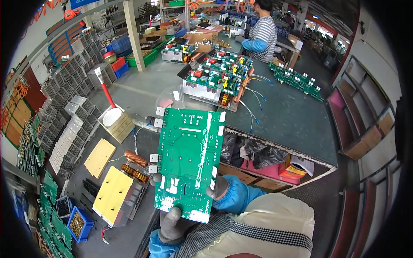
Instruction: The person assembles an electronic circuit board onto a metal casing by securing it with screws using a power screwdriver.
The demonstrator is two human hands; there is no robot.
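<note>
Green rectangular circuit board (189, 148), white-streaked flat face to camera, held up in front of torso. Long axis roughly upright in view: far end toward green worktop (297, 124), near end at the body. Silver metal tabs jut sideways. Grey-gloved left hand (171, 228) pinches lower-left corner, thumb on face; grey-gloved right hand (220, 188) grips lower right edge.

Grey fingers (174, 213), green board (187, 144) streaked white above them, 2 blue sleeves (238, 195) beside them. Left of the fingers: yellow block (113, 188), blue bin (87, 229). Below: black-and-white checked strap (271, 234).
</note>
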